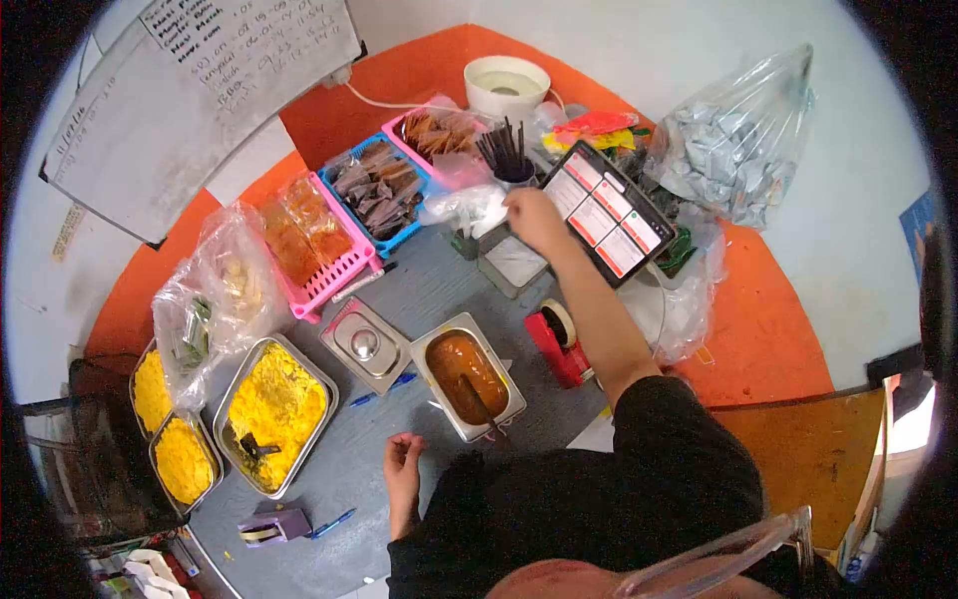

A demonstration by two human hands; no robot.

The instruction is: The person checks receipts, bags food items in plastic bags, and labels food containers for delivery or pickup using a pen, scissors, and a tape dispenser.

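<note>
My right hand reaches to the back of the table, its fingers closed at the edge of a bunch of clear plastic bags. Just below it stands a grey square container with white contents. My left hand hovers near the front edge, empty, with fingers loosely curled and apart. Between my arms sits a steel pan of orange-brown sauce, a dark-handled utensil in it. The pan's steel lid lies beside it. A blue pen rests by the lid.
At left are a tray of yellow rice, smaller rice trays, and a purple tape dispenser. Baskets of packets line the back. A tablet, black straws and red tape dispenser stand right.
</note>
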